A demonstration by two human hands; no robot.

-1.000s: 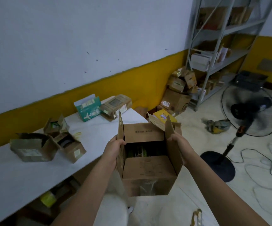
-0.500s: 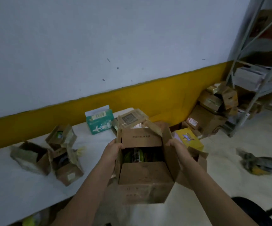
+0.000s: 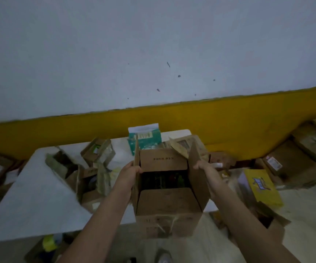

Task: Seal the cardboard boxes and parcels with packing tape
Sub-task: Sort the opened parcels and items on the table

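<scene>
Someone is holding the open cardboard box [image 3: 167,204] between both hands over the near edge of the surface [image 3: 39,196]. The grip of the left hand [image 3: 129,172] is clasping the left flap [image 3: 136,158], that of the right hand [image 3: 204,168] the right flap [image 3: 198,179]; both flaps are standing upright.

1. The open box [image 3: 168,204] is at the table's [image 3: 39,196] near right corner; it perhaps rests on the edge, but the view is blurred.
2. The left hand [image 3: 128,173] grips its left flap and the right hand [image 3: 204,168] its right flap.
3. Small boxes [image 3: 96,152] lie on the table to its left, and a carton [image 3: 144,137] stands behind it.
4. More boxes [image 3: 286,164] lie to the right of the table.
</scene>
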